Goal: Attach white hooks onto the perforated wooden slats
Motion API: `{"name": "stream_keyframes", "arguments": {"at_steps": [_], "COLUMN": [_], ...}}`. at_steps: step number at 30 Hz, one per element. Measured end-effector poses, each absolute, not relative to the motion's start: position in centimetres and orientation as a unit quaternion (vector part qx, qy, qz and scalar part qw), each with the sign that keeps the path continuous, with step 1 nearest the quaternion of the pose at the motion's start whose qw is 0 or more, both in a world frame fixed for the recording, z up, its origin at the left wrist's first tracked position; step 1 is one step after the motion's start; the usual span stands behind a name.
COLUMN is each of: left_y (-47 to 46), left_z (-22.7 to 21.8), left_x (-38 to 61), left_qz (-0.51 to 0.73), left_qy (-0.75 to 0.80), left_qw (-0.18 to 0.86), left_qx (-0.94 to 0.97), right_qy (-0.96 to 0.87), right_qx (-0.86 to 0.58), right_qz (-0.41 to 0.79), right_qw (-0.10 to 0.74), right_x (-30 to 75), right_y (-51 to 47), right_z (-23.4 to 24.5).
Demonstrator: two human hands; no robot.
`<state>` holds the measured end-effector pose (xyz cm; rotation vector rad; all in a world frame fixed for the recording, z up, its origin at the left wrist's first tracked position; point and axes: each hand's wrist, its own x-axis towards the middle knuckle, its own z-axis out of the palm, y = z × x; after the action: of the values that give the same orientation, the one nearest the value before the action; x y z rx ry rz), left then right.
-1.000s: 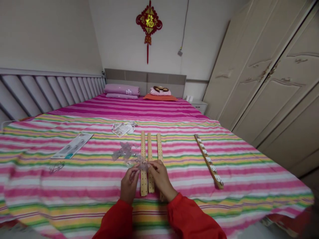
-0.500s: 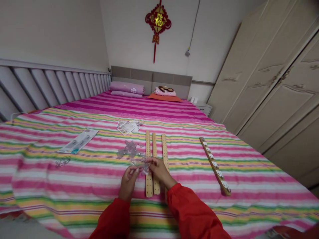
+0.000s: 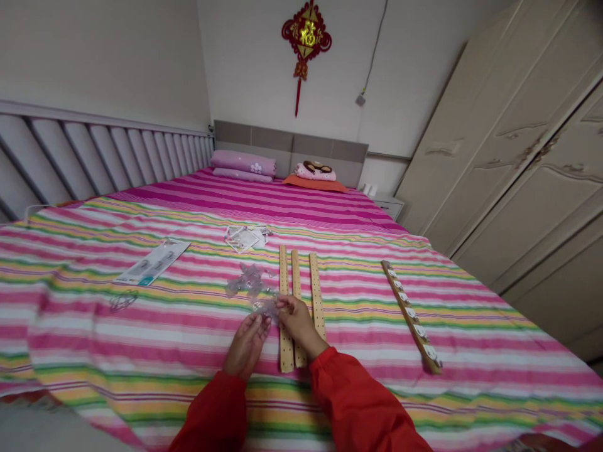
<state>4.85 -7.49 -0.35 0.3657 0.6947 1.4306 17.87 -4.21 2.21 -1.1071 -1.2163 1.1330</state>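
My right hand (image 3: 298,321) is pinched closed at the edge of a small clear plastic bag (image 3: 267,309) that seems to have something shiny in it. Just below the bag is my left hand (image 3: 247,344), palm turned up and fingers apart, apparently holding nothing. More small clear plastic bags (image 3: 249,279) lie in a loose pile beyond my hands. Partly under my right hand run two wooden strips with rows of holes, a left one (image 3: 284,339) and a middle one (image 3: 296,270). A third perforated strip (image 3: 316,289) lies right of them.
On the right rests a wooden strip with several white pieces (image 3: 411,314). White cards and tags (image 3: 245,238) lie farther back. To the left are a flat clear package (image 3: 153,262) and a tangle of thin wire-like rings (image 3: 123,301). A striped cloth (image 3: 188,351) covers the bed.
My left hand has loosened from the plastic bag and its fingers have spread, palm up. My right hand keeps its pinch. The view has shifted slightly.
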Motion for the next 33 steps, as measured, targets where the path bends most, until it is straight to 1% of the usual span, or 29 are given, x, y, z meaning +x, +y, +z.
{"name": "stream_keyframes", "arguments": {"at_steps": [3, 7, 10, 14, 18, 21, 24, 26, 30, 33], "left_y": [-7.3, -7.1, -7.1, -7.3, -7.5, -7.6, -7.8, -7.9, -8.1, -8.4], "left_z": [-0.5, -0.8, -1.0, -1.1, -0.8, -0.5, -0.5, -0.5, -0.8, -0.9], "left_x": [4.3, 3.7, 3.7, 3.8, 3.8, 3.8, 4.0, 4.1, 4.2, 4.0], "left_qz": [0.631, 0.622, 0.622, 0.608, 0.595, 0.599, 0.603, 0.604, 0.605, 0.601], "left_qy": [0.289, 0.262, 0.252, 0.247, 0.258, 0.265, 0.273, 0.274, 0.272, 0.274], "left_qw": [0.707, 0.73, 0.734, 0.745, 0.751, 0.745, 0.736, 0.732, 0.727, 0.728], "left_qx": [0.137, 0.106, 0.102, 0.115, 0.124, 0.124, 0.144, 0.159, 0.177, 0.184], "right_qy": [-0.51, -0.503, -0.498, -0.508, -0.561, -0.598, -0.603, -0.576, -0.48, -0.45], "right_qx": [-0.451, -0.436, -0.44, -0.464, -0.468, -0.47, -0.487, -0.499, -0.513, -0.52], "right_qz": [0.496, 0.544, 0.544, 0.502, 0.417, 0.363, 0.341, 0.358, 0.438, 0.453], "right_qw": [0.54, 0.511, 0.511, 0.523, 0.54, 0.537, 0.532, 0.54, 0.562, 0.568], "right_x": [17.6, 17.1, 16.8, 16.6, 16.4, 16.3, 16.2, 16.1, 15.8, 15.8], "right_y": [-4.3, -4.4, -4.6, -4.9, -5.2, -5.6, -5.9, -5.9, -5.8, -5.7], "right_z": [2.7, 3.1, 3.2, 3.4, 3.8, 4.1, 4.1, 4.1, 3.9, 4.0]}}
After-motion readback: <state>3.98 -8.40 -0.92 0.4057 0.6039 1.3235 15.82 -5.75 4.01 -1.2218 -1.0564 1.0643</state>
